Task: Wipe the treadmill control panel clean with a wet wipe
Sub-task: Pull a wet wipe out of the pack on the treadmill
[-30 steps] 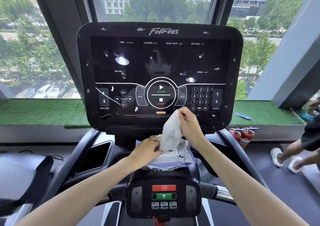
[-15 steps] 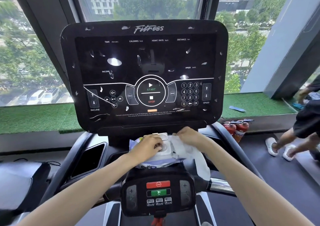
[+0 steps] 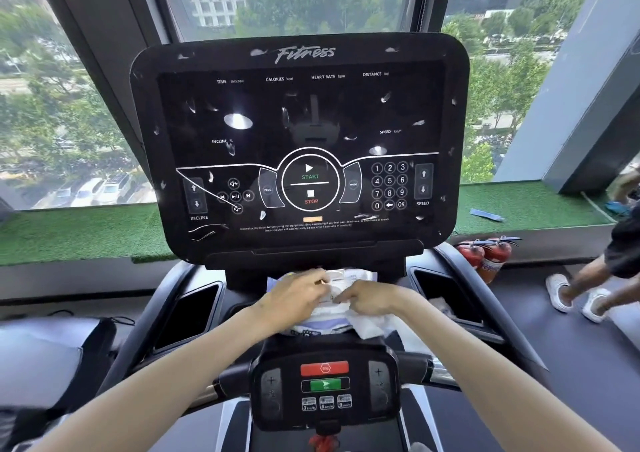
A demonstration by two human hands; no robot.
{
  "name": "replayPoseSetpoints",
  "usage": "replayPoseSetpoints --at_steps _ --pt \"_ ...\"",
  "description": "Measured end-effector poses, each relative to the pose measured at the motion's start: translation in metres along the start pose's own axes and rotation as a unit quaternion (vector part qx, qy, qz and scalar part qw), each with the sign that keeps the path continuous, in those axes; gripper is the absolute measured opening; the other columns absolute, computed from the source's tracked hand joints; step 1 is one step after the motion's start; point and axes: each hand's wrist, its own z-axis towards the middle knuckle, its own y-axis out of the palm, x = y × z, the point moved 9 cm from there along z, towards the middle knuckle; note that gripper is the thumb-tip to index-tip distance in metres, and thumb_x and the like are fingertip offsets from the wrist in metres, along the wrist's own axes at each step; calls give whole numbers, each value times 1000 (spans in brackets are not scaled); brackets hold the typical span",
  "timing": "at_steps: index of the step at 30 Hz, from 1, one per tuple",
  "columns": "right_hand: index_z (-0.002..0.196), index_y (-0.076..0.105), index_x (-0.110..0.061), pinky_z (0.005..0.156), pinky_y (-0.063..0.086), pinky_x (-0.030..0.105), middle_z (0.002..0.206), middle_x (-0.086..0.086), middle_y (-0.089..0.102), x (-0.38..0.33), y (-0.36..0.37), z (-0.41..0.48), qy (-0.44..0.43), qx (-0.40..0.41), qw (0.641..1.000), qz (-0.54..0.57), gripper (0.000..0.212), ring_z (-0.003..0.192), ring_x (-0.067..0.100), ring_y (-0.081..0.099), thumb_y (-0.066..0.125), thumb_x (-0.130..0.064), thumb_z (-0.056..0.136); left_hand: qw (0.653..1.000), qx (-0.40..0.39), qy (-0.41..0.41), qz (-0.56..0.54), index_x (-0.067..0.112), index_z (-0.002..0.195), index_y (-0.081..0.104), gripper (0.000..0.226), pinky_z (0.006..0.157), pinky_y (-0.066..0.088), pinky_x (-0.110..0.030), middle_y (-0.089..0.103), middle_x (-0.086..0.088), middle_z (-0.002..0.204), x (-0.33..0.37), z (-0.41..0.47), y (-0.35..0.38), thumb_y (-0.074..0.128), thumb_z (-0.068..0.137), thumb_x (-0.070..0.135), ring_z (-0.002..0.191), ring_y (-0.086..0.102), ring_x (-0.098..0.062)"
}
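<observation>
Left hand (image 3: 298, 295) and right hand (image 3: 372, 301) rest on wipe pack (image 3: 353, 276) below smeared control panel (image 3: 301, 122); loose wet wipe (image 3: 372, 327) under right wrist.

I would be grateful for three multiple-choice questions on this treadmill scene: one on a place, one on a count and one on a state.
1. Where is the wipe pack?
A. just below the control panel
B. on the green window ledge
C. on the floor

2. How many red fire extinguishers stand at the right?
A. one
B. two
C. four

3. What is the control panel's surface like?
A. spotless
B. dotted with white smears
C. covered by a cloth

Answers:
1 A, the pack sits right under the panel's lower edge.
2 B, two red cylinders stand side by side.
3 B, white marks are scattered over the black face.
</observation>
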Motion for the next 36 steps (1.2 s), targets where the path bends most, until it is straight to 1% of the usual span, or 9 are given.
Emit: replayPoseSetpoints --at_steps 4,9,13,19,22,25,30,34,36 --pt "114 66 -15 52 39 9 117 0 62 -6 -26 -9 -33 86 992 91 44 64 4 52 35 1 87 991 135 -6 19 9 113 63 29 80 45 -28 56 -6 106 -4 -6 -38 56 85 15 92 49 -17" --pt "94 73 -11 71 42 14 101 2 69 20 -57 -20 -15 174 957 232 24 94 10 57 50 -8 89 998 -43 -13 -44 14 111 69 27 85 40 -23 62 0 103 -10 -10 4 53 90 15 99 55 -13" --pt "88 70 -15 75 42 22 90 -2 66 25 -54 -18 -2 190 945 266 17 87 9 56 53 -13 87 987 -94 -90 -99 15 102 71 18 84 37 -22 65 1 101 -23 -6 23 62 86 16 95 58 -13" --pt "89 67 -15 66 43 21 83 -1 63 10 -53 -23 -32 183 943 275 10 80 10 58 64 -20 82 956 -203 -155 -141 14 80 66 2 70 44 -31 58 8 69 -27 6 41 66 79 12 64 48 -4" --pt "87 64 -13 53 38 17 68 -5 58 -2 -66 -34 -50 198 938 280 9 62 5 53 64 -20 83 874 -240 -198 -375 19 104 64 24 75 46 -19 64 3 90 -7 7 26 71 82 22 80 58 -6" --pt "80 59 -16 52 39 18 69 -3 58 -22 -91 -48 -100 251 918 290 6 59 5 51 64 -17 82 831 -185 -178 -493 30 117 54 36 91 47 -22 63 6 114 21 22 -6 68 85 21 105 59 -8" --pt "83 59 -18 65 50 32 76 6 68 -64 -142 -76 -175 351 887 243 13 71 18 63 69 -22 77 837 89 -194 -503 28 114 58 23 74 48 -15 66 14 98 10 43 -66 57 93 19 89 60 5" --pt "101 64 -25 67 48 41 89 30 64 -75 -172 -87 -196 336 877 283 42 71 34 59 75 -38 62 819 183 -212 -500 17 99 66 18 68 46 -21 65 9 83 -17 44 -110 48 98 21 75 56 -1" --pt "96 69 -23 69 46 35 90 28 66 -78 -181 -90 -204 305 877 311 30 70 34 60 77 -27 68 799 202 -208 -527 10 104 66 24 75 47 -25 65 0 94 -24 45 -135 43 97 17 85 58 -7"
